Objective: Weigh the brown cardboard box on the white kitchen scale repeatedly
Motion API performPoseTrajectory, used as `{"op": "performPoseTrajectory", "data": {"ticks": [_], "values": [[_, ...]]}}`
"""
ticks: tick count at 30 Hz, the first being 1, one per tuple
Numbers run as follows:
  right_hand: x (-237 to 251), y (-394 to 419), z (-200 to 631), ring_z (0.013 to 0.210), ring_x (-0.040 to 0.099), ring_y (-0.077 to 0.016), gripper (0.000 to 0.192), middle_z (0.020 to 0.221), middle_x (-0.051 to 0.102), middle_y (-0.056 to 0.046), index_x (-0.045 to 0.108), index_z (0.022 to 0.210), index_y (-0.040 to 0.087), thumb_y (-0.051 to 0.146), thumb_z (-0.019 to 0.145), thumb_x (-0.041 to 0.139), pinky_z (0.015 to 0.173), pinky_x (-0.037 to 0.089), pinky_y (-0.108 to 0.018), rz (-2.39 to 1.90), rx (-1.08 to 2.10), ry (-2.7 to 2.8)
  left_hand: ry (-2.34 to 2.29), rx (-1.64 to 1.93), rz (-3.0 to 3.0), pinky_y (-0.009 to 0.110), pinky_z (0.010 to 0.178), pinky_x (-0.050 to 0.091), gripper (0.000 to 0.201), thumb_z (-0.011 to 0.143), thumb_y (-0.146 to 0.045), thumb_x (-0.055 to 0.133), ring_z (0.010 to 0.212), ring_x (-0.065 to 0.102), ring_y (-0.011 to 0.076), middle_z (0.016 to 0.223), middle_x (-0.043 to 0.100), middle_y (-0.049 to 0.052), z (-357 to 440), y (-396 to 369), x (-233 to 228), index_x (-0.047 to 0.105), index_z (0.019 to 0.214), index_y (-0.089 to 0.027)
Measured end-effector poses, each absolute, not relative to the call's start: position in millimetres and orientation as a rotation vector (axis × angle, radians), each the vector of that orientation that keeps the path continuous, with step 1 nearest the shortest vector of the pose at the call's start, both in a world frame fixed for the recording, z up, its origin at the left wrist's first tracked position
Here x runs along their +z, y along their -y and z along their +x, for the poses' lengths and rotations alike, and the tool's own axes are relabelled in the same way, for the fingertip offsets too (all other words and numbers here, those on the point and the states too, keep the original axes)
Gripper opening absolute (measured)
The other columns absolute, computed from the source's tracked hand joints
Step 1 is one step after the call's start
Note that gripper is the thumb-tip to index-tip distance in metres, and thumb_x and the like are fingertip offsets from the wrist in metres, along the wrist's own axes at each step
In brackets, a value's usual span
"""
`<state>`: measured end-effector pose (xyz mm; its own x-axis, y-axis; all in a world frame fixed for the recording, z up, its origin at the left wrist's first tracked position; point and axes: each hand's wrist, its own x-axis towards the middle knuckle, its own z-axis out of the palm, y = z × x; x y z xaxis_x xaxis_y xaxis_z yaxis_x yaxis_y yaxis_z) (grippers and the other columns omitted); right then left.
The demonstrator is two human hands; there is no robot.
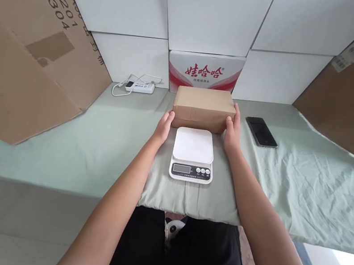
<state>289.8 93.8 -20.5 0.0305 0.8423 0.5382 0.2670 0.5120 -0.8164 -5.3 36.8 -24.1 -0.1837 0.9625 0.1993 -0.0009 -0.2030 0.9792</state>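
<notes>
A closed brown cardboard box (204, 110) is held between my two hands, just behind the kitchen scale. My left hand (164, 126) grips its left end, with the thumb on the near corner. Around the right end closes my right hand (233, 128), its thumb on the front face. The white digital scale (194, 145) lies flat in front of me, its platform bare and its display and buttons facing me. Whether the box rests on the cloth or hangs slightly above it, I cannot tell.
Behind the brown box stands a white and red printed carton (205, 71). A black phone (261, 131) lies to the right, and a white power strip with a cable (140, 86) at the back left. Large cardboard panels (39, 60) flank the green cloth (109, 148).
</notes>
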Motion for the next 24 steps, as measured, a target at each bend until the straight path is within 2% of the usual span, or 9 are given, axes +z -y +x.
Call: {"op": "performPoseTrajectory", "data": {"ticks": [6,11,15,17,20,24], "values": [[-23.3,-95.9,291.2,0.182,0.034,-0.0385,0.099,0.190,0.046,-0.011,0.048,0.175,0.030,0.091,0.098,0.053,0.154,0.019,-0.065,-1.018,0.603,1.499,-1.257,1.506,1.235,0.052,0.137,0.047,0.083,0.098,-0.093,0.061,0.160,0.066,0.0364,0.162,0.076,0.015,-7.1,-38.6,-27.4,0.070,0.145,-0.025],[-26.4,-97.0,292.5,0.182,0.034,-0.0383,0.096,0.193,0.041,-0.009,0.043,0.178,0.033,0.089,0.101,0.052,0.153,0.023,-0.065,-1.023,0.602,1.518,-1.305,1.469,1.235,0.053,0.137,0.048,0.077,0.104,-0.084,0.061,0.159,0.067,0.0359,0.164,0.075,0.015,-6.2,-36.4,-25.6,0.068,0.152,-0.024],[-30.5,-93.6,294.8,0.172,0.050,-0.0381,0.100,0.186,0.051,-0.012,0.031,0.185,0.032,0.085,0.103,0.049,0.147,0.037,-0.067,-1.041,0.693,1.484,-1.364,1.478,1.206,0.053,0.145,0.038,0.082,0.104,-0.084,0.059,0.174,0.052,0.0352,0.181,0.062,0.015,-12.0,-34.1,-22.7,0.064,0.161,-0.025],[-31.3,-91.3,295.9,0.171,0.052,-0.0373,0.099,0.187,0.051,-0.011,0.027,0.187,0.034,0.084,0.103,0.049,0.144,0.040,-0.069,-1.055,0.738,1.472,-1.377,1.485,1.201,0.053,0.147,0.034,0.083,0.103,-0.085,0.058,0.178,0.046,0.0354,0.185,0.056,0.014,-13.9,-33.4,-21.6,0.064,0.161,-0.026],[-29.0,-88.0,295.7,0.175,0.046,-0.0364,0.098,0.193,0.042,-0.007,0.029,0.186,0.037,0.085,0.102,0.050,0.146,0.039,-0.066,-1.047,0.731,1.493,-1.328,1.470,1.237,0.053,0.145,0.039,0.084,0.103,-0.086,0.056,0.174,0.052,0.0365,0.179,0.063,0.014,-11.9,-32.2,-20.5,0.066,0.160,-0.025],[-22.1,-82.8,291.2,0.181,0.036,-0.0388,0.104,0.192,0.044,-0.011,0.039,0.181,0.031,0.091,0.097,0.054,0.151,0.030,-0.062,-1.055,0.676,1.505,-1.264,1.449,1.267,0.054,0.141,0.045,0.082,0.104,-0.085,0.057,0.165,0.062,0.0380,0.170,0.071,0.015,-5.8,-30.1,-19.3,0.067,0.158,-0.024]]}}
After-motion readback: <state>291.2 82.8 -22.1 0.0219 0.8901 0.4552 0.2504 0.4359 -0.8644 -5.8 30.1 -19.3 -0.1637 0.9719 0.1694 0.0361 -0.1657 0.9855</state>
